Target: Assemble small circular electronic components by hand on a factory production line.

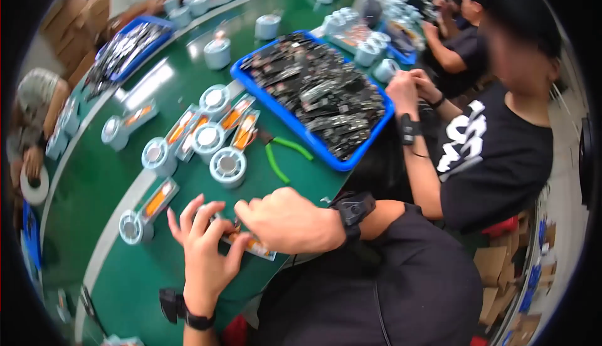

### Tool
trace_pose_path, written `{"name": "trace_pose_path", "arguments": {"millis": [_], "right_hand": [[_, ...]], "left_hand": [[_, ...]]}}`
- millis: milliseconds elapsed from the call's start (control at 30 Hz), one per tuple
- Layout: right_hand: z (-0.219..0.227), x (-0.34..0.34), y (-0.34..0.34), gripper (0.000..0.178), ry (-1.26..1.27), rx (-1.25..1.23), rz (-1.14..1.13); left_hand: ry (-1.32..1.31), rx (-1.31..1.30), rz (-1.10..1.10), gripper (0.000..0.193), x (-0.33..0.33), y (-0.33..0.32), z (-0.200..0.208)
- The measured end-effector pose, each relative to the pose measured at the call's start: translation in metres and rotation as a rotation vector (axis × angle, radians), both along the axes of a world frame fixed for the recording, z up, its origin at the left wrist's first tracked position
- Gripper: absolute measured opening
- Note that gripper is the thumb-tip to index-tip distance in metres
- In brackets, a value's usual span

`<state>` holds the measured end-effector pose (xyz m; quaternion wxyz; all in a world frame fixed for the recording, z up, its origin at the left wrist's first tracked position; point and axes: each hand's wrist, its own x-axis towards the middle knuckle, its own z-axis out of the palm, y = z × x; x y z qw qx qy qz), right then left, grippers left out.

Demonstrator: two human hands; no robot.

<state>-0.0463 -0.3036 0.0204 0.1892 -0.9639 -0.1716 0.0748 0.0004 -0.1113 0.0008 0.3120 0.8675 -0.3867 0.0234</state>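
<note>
Both my hands are over the green tabletop, working on a light-blue handle-shaped housing [258, 248] with orange inside. My left hand [205, 252] has thumb and fingertips closed about its far end, the other fingers raised. Curled over the housing from the right, my right hand [291, 220] hides its own fingertips; whatever they grip cannot be made out. Just left of my left hand lies a light-blue round-headed device [132, 227] with an orange strip in its handle. Beyond my hands, several similar devices [209, 138] sit close together. Green-handled pliers [286, 156] lie beside them.
A blue tray [290, 124] heaped with dark electronic parts [313, 92] stands ahead. Another blue tray [164, 25] is at the far left. A person in a black shirt [495, 145] works close on my right. Cardboard boxes [492, 267] stand at the lower right.
</note>
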Motion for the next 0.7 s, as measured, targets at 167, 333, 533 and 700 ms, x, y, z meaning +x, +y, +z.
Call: {"name": "trace_pose_path", "arguments": {"millis": [167, 333, 533, 700], "right_hand": [[-0.018, -0.005, -0.008, 0.016, -0.111, 0.373, -0.069], [-0.03, -0.006, -0.006, 0.02, -0.066, 0.511, -0.072], [-0.036, -0.008, -0.01, 0.023, 0.007, 0.601, 0.028], [-0.031, -0.011, -0.005, 0.023, 0.114, 0.641, -0.134]], "left_hand": [[0.012, -0.042, 0.017, 0.009, 0.006, 0.001, 0.004], [-0.021, -0.052, 0.104, 0.01, -0.006, 0.006, 0.005], [-0.047, -0.157, 0.086, 0.01, -0.019, 0.009, -0.008], [-0.025, -0.155, 0.104, 0.011, -0.023, 0.004, -0.003]]}}
